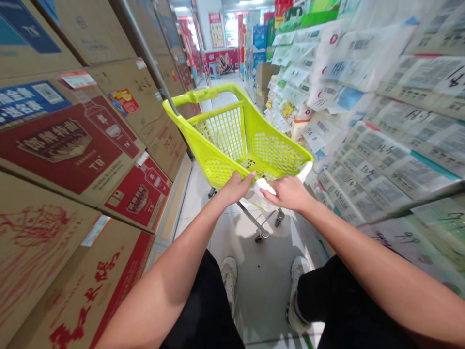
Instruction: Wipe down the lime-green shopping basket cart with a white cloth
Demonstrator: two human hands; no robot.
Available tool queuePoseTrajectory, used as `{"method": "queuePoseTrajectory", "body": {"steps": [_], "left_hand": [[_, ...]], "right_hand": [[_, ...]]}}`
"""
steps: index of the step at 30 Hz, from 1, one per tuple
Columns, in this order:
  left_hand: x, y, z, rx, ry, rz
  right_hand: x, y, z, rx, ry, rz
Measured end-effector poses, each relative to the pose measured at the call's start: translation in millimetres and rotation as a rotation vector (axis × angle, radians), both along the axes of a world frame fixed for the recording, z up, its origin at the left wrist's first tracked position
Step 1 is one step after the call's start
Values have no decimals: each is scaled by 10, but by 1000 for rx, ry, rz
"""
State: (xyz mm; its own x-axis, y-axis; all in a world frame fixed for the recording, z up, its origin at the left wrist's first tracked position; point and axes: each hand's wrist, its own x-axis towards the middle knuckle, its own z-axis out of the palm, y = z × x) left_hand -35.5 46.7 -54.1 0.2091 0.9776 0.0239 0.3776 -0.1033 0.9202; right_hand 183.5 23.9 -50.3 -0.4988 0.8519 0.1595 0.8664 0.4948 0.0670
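A lime-green plastic shopping cart [218,169] stands in the middle of the aisle, its near rim toward me and its raised handle at the far side. My left hand [238,186] rests on the near rim with its fingers closed over the edge. Close beside it on the right, my right hand [288,192] is closed around a white cloth or tissue [264,185], pressed against the same rim. The cart's basket holds nothing that I can make out. Its metal legs and casters [261,236] show below the rim.
Stacked cardboard boxes [127,194] line the left side. White packs with handwritten prices [363,165] are piled on the right. The tiled floor [259,286] runs between my shoes. A blue stool [214,71] and a red counter stand far ahead.
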Motion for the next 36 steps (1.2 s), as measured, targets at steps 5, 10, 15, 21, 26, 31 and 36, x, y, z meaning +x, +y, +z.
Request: {"method": "queuePoseTrajectory", "body": {"steps": [5, 10, 15, 21, 26, 31, 36], "left_hand": [[-106, -20, 130, 98, 289, 25], [-408, 29, 311, 612, 458, 392], [-635, 155, 299, 738, 795, 541], [-545, 205, 242, 710, 837, 267], [-522, 107, 302, 704, 956, 230], [-498, -29, 308, 776, 1013, 170], [-355, -176, 332, 833, 853, 153]], "right_hand": [[4, -30, 88, -38, -2, -151], [70, 42, 180, -87, 15, -236], [123, 111, 212, -93, 30, -246], [142, 201, 229, -113, 10, -149], [-15, 232, 252, -100, 39, -101], [-333, 249, 311, -45, 55, -24], [-829, 268, 427, -63, 90, 42]]}}
